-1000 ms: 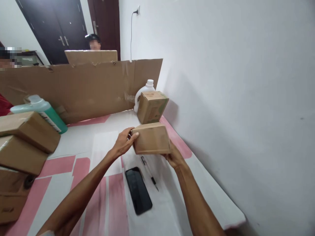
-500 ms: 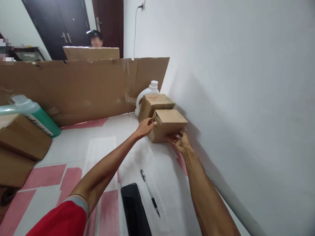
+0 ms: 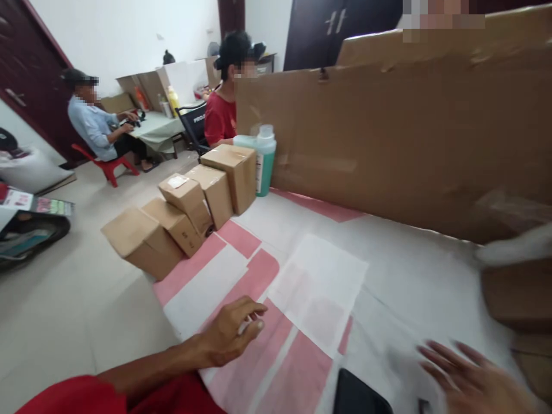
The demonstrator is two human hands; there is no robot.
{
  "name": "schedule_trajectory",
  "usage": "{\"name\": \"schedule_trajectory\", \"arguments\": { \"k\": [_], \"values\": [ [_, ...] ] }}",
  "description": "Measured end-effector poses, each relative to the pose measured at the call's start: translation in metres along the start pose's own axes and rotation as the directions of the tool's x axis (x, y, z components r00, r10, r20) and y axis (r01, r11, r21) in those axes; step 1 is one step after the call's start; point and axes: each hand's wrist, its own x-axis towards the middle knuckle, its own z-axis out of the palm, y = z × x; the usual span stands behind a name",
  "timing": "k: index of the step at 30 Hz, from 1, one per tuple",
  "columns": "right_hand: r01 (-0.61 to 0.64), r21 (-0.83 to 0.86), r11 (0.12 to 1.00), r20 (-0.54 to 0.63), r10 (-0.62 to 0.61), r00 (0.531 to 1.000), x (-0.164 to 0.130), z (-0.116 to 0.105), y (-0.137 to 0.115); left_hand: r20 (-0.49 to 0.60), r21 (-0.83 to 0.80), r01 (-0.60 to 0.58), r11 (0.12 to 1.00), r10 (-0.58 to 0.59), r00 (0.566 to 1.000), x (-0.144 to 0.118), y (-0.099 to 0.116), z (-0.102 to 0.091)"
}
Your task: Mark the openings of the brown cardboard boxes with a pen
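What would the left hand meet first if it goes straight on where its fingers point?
Probably the white sheet, though the left hand may pass above it; its height is unclear.

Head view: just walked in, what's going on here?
The person's bare hands hold nothing. The left hand is loosely curled above the pink-and-white table covering; the right hand, blurred, is spread to the right of a black rectangular phone. Five brown cardboard boxes stand in a row along the covering's left side, beside a translucent plastic bottle of green liquid.

Free passage over the white sheet (image 3: 321, 287), cardboard panel (image 3: 388, 138) behind, boxes (image 3: 185, 198) left.
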Motion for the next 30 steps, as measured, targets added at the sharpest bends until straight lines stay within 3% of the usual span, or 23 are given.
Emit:
{"name": "schedule_trajectory", "arguments": {
  "k": [1,2,3,5,6,7,9,10,11,13,16,18,20,22,24,26,28,30],
  "values": [
    [0.021,-0.063,0.998,0.034,-0.018,0.999,-0.006,0.031,0.018,-0.093,0.100,-0.081,0.992,0.090,0.992,-0.015,0.002,-0.022],
    [0.029,-0.152,0.988,0.146,-0.006,0.989,-0.016,0.063,0.036,-0.194,0.234,-0.150,0.961,0.197,0.961,-0.025,0.005,-0.045],
    [0.052,-0.228,0.972,0.222,0.000,0.975,-0.029,0.095,0.053,-0.305,0.389,-0.186,0.902,0.317,0.898,-0.032,0.007,-0.070],
    [0.107,-0.294,0.950,0.494,0.055,0.868,-0.067,0.152,0.082,-0.520,0.651,-0.065,0.757,0.507,0.688,-0.038,0.005,-0.126],
    [0.143,-0.294,0.945,0.610,0.071,0.789,-0.088,0.175,0.095,-0.628,0.692,0.049,0.720,0.568,0.531,-0.040,-0.001,-0.155],
    [0.180,-0.287,0.941,0.697,0.076,0.713,-0.110,0.194,0.107,-0.723,0.656,0.179,0.733,0.543,0.428,-0.041,-0.010,-0.183],
    [0.235,-0.275,0.932,0.826,0.104,0.555,-0.149,0.220,0.126,-0.901,0.407,0.330,0.852,0.316,0.297,-0.044,-0.039,-0.232],
    [0.259,-0.276,0.925,0.862,0.120,0.492,-0.166,0.229,0.133,-0.958,0.226,0.335,0.915,0.146,0.247,-0.046,-0.056,-0.250],
    [0.287,-0.277,0.917,0.888,0.131,0.441,-0.180,0.236,0.140,-0.973,0.051,0.313,0.948,-0.024,0.230,-0.048,-0.074,-0.262],
    [0.353,-0.272,0.895,0.918,0.131,0.375,-0.201,0.249,0.149,-0.935,-0.146,0.282,0.948,-0.225,0.275,-0.052,-0.108,-0.268],
    [0.449,-0.245,0.859,0.943,0.105,0.315,-0.217,0.265,0.158,-0.827,-0.269,0.275,0.923,-0.368,0.425,-0.068,-0.136,-0.243],
    [0.491,-0.236,0.839,0.954,0.103,0.283,-0.220,0.269,0.161,-0.783,-0.298,0.289,0.910,-0.406,0.471,-0.088,-0.136,-0.215],
    [0.502,-0.221,0.836,0.957,0.088,0.275,-0.219,0.266,0.161,-0.783,-0.280,0.306,0.910,-0.401,0.475,-0.115,-0.123,-0.186],
    [0.452,-0.200,0.869,0.948,0.055,0.314,-0.212,0.253,0.156,-0.762,-0.184,0.313,0.932,-0.336,0.553,-0.141,-0.102,-0.157],
    [0.361,-0.186,0.914,0.917,0.029,0.398,-0.198,0.233,0.145,-0.656,0.056,0.254,0.966,-0.157,0.739,-0.159,-0.077,-0.129],
    [0.281,-0.184,0.942,0.873,0.026,0.487,-0.180,0.209,0.130,-0.499,0.270,0.129,0.954,0.025,0.866,-0.162,-0.053,-0.105],
    [0.230,-0.207,0.951,0.821,0.041,0.570,-0.160,0.185,0.116,-0.355,0.410,-0.026,0.912,0.185,0.917,-0.150,-0.034,-0.089],
    [0.175,-0.247,0.953,0.757,0.077,0.649,-0.143,0.163,0.108,-0.196,0.480,-0.220,0.849,0.349,0.917,-0.124,-0.020,-0.080]
  ]
}}
